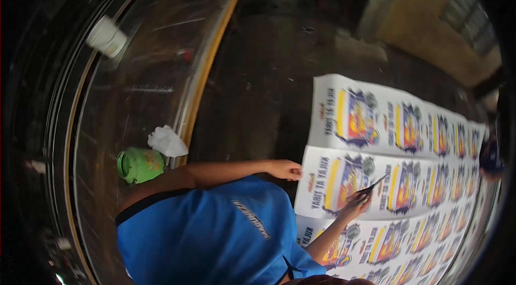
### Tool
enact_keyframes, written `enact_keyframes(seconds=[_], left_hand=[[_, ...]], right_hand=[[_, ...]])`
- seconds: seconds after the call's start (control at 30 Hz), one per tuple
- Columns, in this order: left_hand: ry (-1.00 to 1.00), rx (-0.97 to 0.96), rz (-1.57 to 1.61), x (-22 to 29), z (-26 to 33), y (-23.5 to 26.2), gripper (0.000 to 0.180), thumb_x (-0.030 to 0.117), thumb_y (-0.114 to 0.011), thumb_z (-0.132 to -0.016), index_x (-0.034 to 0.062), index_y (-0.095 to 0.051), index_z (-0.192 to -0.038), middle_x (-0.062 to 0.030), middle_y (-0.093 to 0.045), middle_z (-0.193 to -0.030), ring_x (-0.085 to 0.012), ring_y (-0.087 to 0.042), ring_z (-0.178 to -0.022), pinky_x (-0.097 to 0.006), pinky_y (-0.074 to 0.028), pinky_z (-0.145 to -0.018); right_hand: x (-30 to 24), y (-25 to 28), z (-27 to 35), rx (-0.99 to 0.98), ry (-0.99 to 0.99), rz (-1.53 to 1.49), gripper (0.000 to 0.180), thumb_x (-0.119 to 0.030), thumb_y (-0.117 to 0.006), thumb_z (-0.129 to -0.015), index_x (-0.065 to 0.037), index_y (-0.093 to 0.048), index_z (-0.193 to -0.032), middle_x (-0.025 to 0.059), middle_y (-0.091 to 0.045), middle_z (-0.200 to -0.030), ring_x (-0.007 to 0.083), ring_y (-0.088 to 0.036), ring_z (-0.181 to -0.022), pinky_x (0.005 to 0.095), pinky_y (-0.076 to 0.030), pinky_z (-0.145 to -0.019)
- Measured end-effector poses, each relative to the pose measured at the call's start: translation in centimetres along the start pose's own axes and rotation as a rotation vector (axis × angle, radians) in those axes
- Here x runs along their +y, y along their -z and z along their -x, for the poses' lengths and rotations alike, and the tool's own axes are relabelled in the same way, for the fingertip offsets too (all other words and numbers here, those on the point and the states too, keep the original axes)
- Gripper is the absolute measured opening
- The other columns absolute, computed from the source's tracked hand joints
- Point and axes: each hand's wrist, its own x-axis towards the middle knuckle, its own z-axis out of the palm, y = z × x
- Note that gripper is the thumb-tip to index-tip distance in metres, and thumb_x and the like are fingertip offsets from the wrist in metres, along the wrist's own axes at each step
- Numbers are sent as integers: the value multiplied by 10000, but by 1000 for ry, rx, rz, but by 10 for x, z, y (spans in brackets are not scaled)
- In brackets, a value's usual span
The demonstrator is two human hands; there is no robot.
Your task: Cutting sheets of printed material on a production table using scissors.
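A wide white sheet (309, 188) spreads over the right side, printed with rows of repeated colourful designs. At its left edge is my left hand (286, 169), fingers closed on the margin. My right hand (357, 205) is over the middle of the sheet, closed around dark-handled scissors (371, 189). Their blades point up and to the right, between two printed designs. Whether the blades are in the sheet or above it, I cannot tell.
To my left runs a long dark table with a yellow edge (219, 32). On it are a green container (142, 165), a crumpled white cloth or paper (167, 141) and a white bucket (106, 38). Another person (492, 157) is at the sheet's far right end.
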Motion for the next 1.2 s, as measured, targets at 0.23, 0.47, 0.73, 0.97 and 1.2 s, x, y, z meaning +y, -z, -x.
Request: enact_keyframes(seconds=[0.23, 0.47, 0.73, 0.97, 1.2], left_hand=[[-299, 222, 324, 8, 87, 68, 529, 467, -512, -1017, 68, -481, -1361, -20, -587, -1150, -114, -550, -1045, -291, -460, -902], [-256, 571, 506, -46, 213, 126, 452, 484, -579, -979, 76, -625, -1167, -12, -647, -1057, -107, -601, -1001, -279, -495, -821], [-242, 1132, 465, -130, 282, 169, 290, 229, -634, -969, 113, -657, -1234, -23, -657, -1019, -105, -585, -846, -282, -494, -734], [-96, 1384, 587, -174, 325, 199, 299, 235, -637, -968, 155, -643, -1256, -25, -639, -1030, -120, -591, -734, -297, -502, -635], [-204, 1611, 706, -135, 361, 268, 320, 273, -635, -981, 71, -660, -1228, 1, -664, -900, -64, -571, -734, -244, -488, -620]], right_hand=[[32, -211, 168, -695, -289, -79, 696, -612, -516, -939, -96, -380, -1385, 105, -577, -831, 223, -606, -694, 343, -491, -589], [60, -334, 234, -960, -240, 291, 492, -162, -600, -966, -61, -393, -1400, 64, -604, -897, 139, -609, -744, 277, -515, -645], [76, -471, 268, -1456, 105, 848, 604, -64, -655, -917, -66, -381, -1454, 146, -687, -1011, 230, -702, -869, 340, -565, -776], [127, -563, 272, -1850, 120, 955, 762, -92, -686, -901, -144, -276, -1540, 119, -687, -953, 191, -699, -826, 324, -561, -722], [115, -688, 252, -2023, 363, 1006, 762, -235, -772, -820, -134, -371, -1459, 229, -657, -1038, 403, -666, -974, 453, -533, -790]])
